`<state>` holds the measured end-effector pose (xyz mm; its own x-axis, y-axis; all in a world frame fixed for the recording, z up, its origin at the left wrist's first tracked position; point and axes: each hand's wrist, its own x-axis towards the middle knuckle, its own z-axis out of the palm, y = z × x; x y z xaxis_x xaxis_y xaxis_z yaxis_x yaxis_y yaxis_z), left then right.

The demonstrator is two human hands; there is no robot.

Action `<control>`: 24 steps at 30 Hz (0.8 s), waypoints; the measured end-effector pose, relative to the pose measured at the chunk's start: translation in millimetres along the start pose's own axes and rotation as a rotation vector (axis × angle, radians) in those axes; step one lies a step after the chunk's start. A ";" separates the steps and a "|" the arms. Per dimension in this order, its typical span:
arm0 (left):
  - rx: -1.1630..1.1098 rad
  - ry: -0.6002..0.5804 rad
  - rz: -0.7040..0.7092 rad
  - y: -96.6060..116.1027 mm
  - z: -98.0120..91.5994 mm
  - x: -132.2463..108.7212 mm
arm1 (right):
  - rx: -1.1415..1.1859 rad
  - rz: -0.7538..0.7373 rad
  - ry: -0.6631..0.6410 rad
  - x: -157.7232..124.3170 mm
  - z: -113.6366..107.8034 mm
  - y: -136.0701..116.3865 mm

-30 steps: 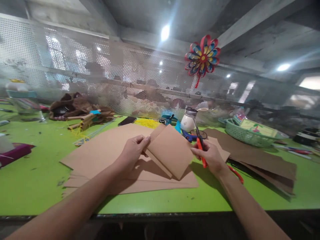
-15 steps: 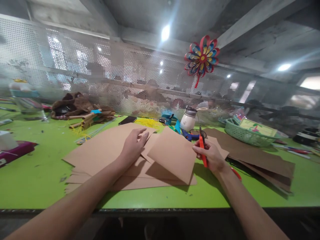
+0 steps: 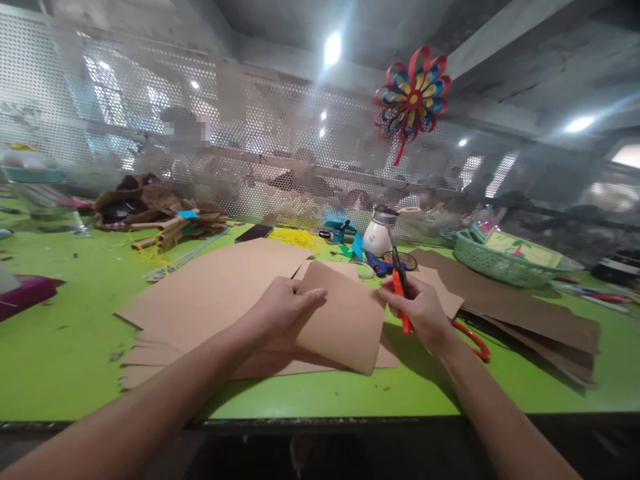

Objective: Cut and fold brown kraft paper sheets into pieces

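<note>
A square piece of brown kraft paper (image 3: pixel 340 313) is raised at a tilt above a stack of larger brown sheets (image 3: pixel 215 287). My left hand (image 3: pixel 285 307) is closed on its left edge, thumb on top and fingers hidden beneath. At its upper right corner, the fingertips of my right hand (image 3: pixel 420 307) touch the paper. That same hand grips an orange utility knife (image 3: pixel 401 300), its dark tip pointing up and away. A red loop-shaped handle (image 3: pixel 475 340) lies on the table by my right wrist.
Dark brown sheets (image 3: pixel 520 313) lie at the right under a green basket (image 3: pixel 505 263). Behind the work are a white bottle (image 3: pixel 379 230), a blue glue gun (image 3: pixel 377 263), yellow strands (image 3: pixel 295 238) and a phone (image 3: pixel 254 233). A paper flower (image 3: pixel 413 100) hangs above.
My left hand has come right and down from above the stack and now grips the square paper's left edge. My right hand keeps the knife at the paper's corner. The view has shifted slightly.
</note>
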<state>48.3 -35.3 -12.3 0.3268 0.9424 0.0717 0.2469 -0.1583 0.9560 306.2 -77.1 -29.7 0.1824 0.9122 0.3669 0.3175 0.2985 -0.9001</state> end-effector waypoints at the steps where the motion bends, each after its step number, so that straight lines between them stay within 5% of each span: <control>1: 0.002 0.005 -0.005 1.5 0.0 -0.8 | -0.059 0.015 0.028 2.8 -1.6 2.4; 9: -0.007 0.056 0.067 9.8 -0.4 -11.5 | -0.312 0.009 -0.002 13.6 -2.7 22.2; 19: -0.004 0.029 0.092 9.9 -1.4 -14.5 | -0.181 -0.064 0.037 9.2 -4.3 8.2; 24: -0.003 0.030 0.111 10.6 0.8 -15.8 | 0.284 -0.024 -0.296 -4.2 0.1 -2.3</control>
<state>46.5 -52.2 -3.5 0.3244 0.9275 0.1860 0.2074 -0.2616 0.9426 304.6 -81.6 -29.2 -0.1108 0.9331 0.3420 0.0413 0.3482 -0.9365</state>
